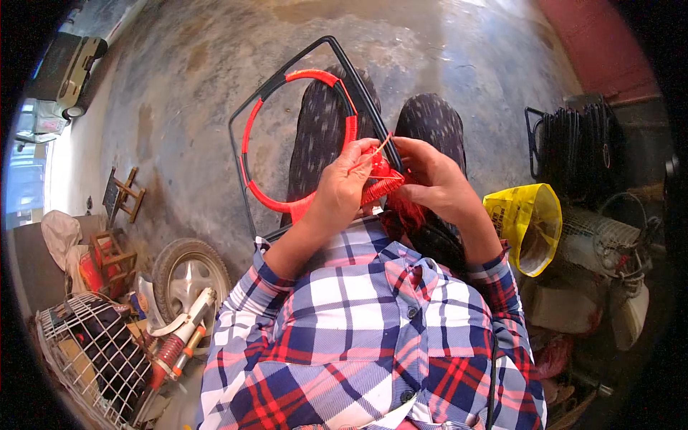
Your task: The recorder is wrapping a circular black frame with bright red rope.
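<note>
Left hand [342, 188] and right hand [430, 179], fingers pinching red cord [380, 188] wound onto a black frame's ring [247, 136]; fingertips partly hidden, frame's lower edge concealed behind the forearm.
</note>
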Motion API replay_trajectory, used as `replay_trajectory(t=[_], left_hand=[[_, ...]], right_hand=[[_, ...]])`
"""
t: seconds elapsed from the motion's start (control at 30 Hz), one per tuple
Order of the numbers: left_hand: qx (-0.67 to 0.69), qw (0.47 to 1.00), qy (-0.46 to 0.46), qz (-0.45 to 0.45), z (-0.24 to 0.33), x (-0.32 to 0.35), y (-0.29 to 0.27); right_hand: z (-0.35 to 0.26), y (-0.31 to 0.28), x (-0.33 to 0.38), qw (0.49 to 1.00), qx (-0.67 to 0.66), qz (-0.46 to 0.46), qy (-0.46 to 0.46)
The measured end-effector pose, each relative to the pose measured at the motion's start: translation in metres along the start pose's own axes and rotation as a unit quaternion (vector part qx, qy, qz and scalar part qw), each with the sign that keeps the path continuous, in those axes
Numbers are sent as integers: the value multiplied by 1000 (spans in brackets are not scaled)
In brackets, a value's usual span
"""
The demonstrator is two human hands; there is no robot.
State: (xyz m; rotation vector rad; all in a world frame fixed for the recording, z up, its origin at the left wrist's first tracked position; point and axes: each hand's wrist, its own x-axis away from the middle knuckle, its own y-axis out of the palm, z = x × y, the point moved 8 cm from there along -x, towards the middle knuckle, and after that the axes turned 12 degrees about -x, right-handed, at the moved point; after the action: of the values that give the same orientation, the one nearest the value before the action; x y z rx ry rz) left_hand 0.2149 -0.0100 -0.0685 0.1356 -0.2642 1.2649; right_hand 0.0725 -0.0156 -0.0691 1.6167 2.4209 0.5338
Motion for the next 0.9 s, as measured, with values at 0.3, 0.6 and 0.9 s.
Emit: replay_trajectory(t=[0.3, 0.6, 0.9], left_hand=[[21, 996, 62, 60, -7, 3, -6], [-37, 982, 159, 92, -1, 8, -6], [-19, 983, 157, 95, 2, 7, -15]], right_hand=[[-51, 17, 6, 885, 417, 79, -192], [-39, 35, -13, 847, 490, 1, -203], [-33, -26, 5, 982, -21, 124, -141]])
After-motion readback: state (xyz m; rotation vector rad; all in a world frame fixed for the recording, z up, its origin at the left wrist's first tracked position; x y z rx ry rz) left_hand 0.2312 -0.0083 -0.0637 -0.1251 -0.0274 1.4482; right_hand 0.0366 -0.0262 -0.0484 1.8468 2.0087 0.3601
